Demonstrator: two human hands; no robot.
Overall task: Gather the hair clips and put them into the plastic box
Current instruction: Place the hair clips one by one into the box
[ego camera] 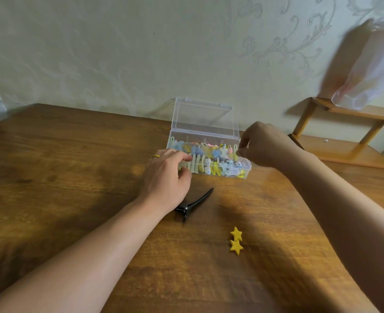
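Clear plastic box [211, 154] sits on the wooden table [73, 177] near the wall, lid up and leaning back, long axis running left-right, slightly skewed so its right end is nearer the camera. Packed with pastel hair clips [211, 160]. Left hand [167, 177] at the box's left end, fingers curled over the near-left corner, gripping it. Right hand [260, 144] at the right end, fingertips pinched together over the rim; can't tell what they hold. Loose on the table: black clip [193, 204], tip pointing up-right toward the box; yellow star clip [236, 240], axis roughly near-far.
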